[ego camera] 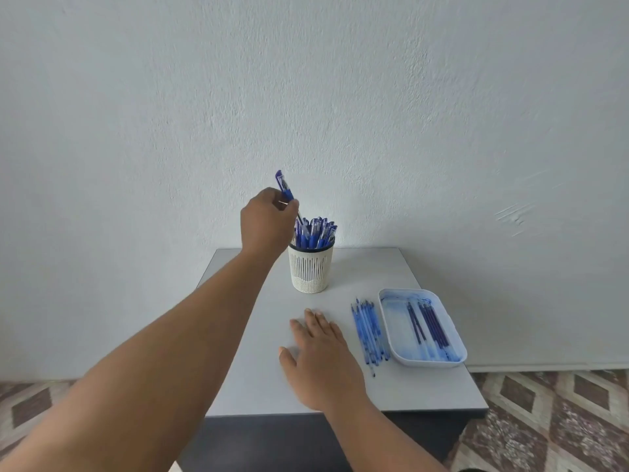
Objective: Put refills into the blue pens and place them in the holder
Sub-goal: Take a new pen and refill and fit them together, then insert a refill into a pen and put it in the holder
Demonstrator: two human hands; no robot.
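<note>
- One holder (311, 269), crowded with blue pens (315, 231), count unclear.
- Left hand (267, 221), arm outstretched, pinches one pen (285, 187) above it.
- Right hand (320, 352) flat on counter (238, 369), fingers straight; refills (369, 330) and one tray (457, 347) to its right.

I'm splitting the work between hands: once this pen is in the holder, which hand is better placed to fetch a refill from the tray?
Right, probably. The right hand lies open on the table beside the tray; the left hand holds a pen over the holder.
</note>
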